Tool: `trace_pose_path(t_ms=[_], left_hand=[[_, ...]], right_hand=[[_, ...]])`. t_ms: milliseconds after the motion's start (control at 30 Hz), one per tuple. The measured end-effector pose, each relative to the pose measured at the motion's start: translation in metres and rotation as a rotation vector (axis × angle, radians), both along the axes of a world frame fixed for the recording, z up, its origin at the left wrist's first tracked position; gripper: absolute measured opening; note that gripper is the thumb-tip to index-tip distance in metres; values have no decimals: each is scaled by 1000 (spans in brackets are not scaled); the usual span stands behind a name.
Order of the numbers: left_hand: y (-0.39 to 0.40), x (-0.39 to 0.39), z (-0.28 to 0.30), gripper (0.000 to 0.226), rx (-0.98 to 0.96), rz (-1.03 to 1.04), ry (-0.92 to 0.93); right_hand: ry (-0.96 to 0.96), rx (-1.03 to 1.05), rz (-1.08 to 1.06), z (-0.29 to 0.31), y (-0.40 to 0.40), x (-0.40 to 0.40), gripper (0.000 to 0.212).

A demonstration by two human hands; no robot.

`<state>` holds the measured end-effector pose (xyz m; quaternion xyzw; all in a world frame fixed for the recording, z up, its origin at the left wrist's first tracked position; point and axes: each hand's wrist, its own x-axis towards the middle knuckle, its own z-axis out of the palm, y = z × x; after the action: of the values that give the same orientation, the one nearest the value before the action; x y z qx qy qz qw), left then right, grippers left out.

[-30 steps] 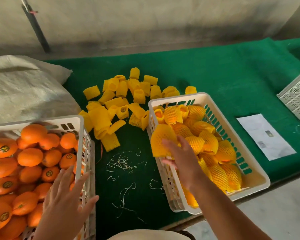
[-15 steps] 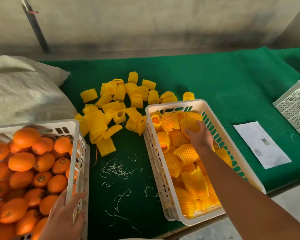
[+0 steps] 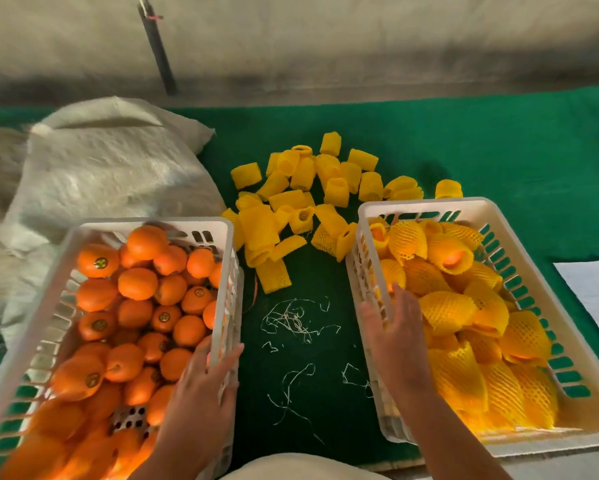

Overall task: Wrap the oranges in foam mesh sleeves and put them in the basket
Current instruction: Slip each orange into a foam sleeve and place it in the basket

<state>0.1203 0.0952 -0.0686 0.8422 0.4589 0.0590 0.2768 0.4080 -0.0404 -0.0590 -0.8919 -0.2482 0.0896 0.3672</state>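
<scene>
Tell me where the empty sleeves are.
In the head view, the empty sleeves lie piled on the green mat, centre, behind and between the two baskets.

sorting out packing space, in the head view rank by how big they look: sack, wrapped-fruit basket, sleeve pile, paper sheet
1. Sack and wrapped-fruit basket: look alike in size, and the basket is nearer, so unranked.
2. Sleeve pile.
3. Paper sheet: smallest, though cut off by the frame edge.
</scene>
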Motion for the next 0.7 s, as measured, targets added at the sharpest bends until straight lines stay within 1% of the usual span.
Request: trace_pose_path(t_ms=[67,100,133,200,233,333,433,533,633,700], left_hand=[[-3,-1,5,76,23,-32,-49],[-2,-1,7,77,26,-34,-63],[0,-1,7,75,13,-28,-72],[9,-5,8,60,23,-34,-24],[15,-7,10,56,26,-17,-5],[46,-16,15,56,-9,140,-76],[91,-27,18,57,114,201,31],[136,-35,25,62,208,242,163],[172,-37,33,70,285,224,291],[192,-34,39,76,297,227,302]], right_hand=[[-119,-93,133,-4,1,-12,67],[-142,-124,161,-6,1,-10,65],[-128,-140,164,-7,2,-6,62],[-115,-172,161,-11,3,0,56],[-115,-208,168,-14,3,3,55],[-165,-308,230,-18,2,3,54],[-256,-304,195,-21,4,-1,54],[-275,-372,179,-31,2,2,58],[-363,-451,202,-54,-5,18,51],[-339,-538,259,-72,-7,33,46]])
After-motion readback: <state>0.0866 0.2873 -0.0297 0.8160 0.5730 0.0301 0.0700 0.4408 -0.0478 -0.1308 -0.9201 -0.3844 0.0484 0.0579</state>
